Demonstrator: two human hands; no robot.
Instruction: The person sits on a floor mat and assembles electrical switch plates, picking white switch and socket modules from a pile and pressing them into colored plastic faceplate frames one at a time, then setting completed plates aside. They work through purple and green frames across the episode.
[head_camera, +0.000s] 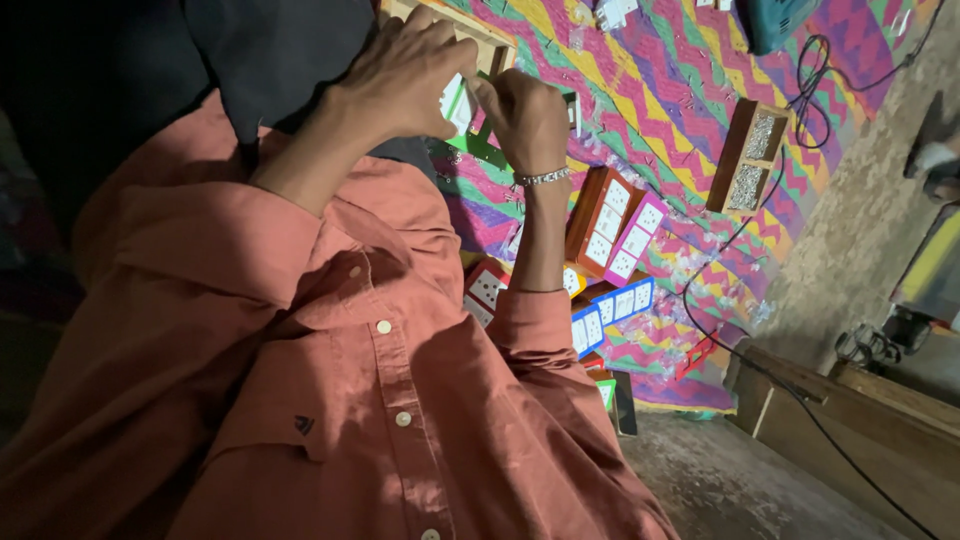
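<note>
My left hand (400, 75) and my right hand (525, 115) meet at the top of the view, over my dark trouser knee. Between their fingers they pinch a small white part with a green edge (458, 103); I cannot tell exactly what kind of part it is. My right wrist wears a silver bracelet (541, 177). My rust-red shirt sleeves fill the lower left. Just beyond the fingers lies a light wooden frame (490, 45), partly hidden by my hands.
A zigzag-patterned mat (690, 90) carries wooden boards with white socket plates (612, 225), blue-framed plates (612, 308), a wooden box of small metal parts (750, 155) and a teal tool (775, 20). A black cable (745, 365) runs over the bare floor toward wooden planks (850, 410).
</note>
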